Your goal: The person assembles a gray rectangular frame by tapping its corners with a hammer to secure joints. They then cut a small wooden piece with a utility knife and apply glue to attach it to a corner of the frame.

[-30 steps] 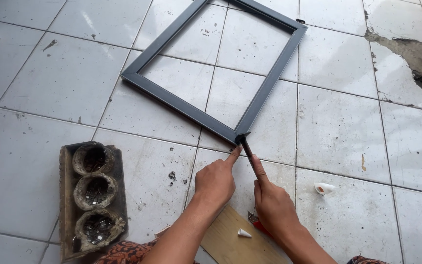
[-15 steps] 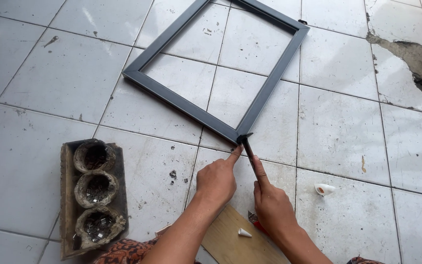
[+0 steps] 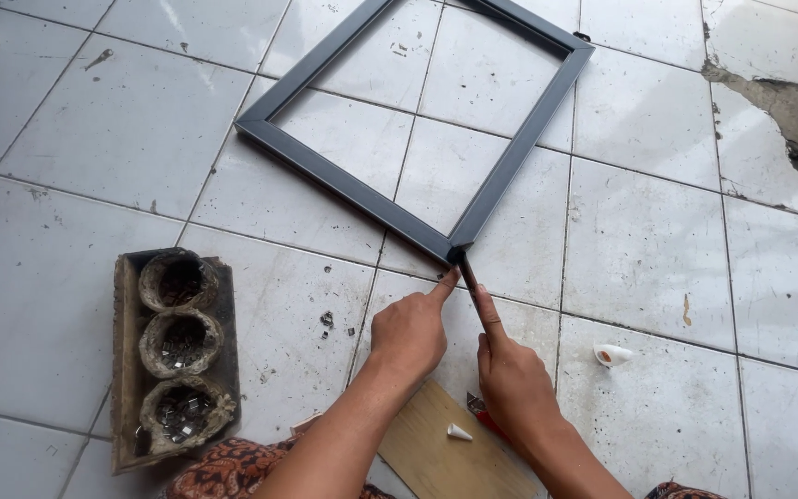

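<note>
In the middle of the picture we see a dark grey rectangular frame (image 3: 362,199) that lies flat on the white tiled floor (image 3: 94,129). It is turned so that one corner points down toward the person, and this near corner sits just below the centre of the picture.

The left hand (image 3: 408,333) is loosely curled, with the index finger stretched out; its tip touches the near corner of the frame from the lower left. The right hand (image 3: 510,374) is closed around a thin dark tool (image 3: 466,271), with the index finger laid along it. The tip of the tool rests at the same corner of the frame. We cannot tell what kind of tool it is, because it is thin and mostly hidden by the fingers.

Under the wrists, at the lower edge of the picture, lies a wooden board (image 3: 436,453), and on it a small white cone (image 3: 458,432). Beside the right hand, a small red thing shows on the floor, mostly covered. To the right of the right hand lies a small white cap (image 3: 611,354) on a tile.

In the lower left stands a rough dark tray (image 3: 122,370) with three round hollows, which hold small metal pieces. In the upper right, the floor is broken and the grey ground shows.
</note>
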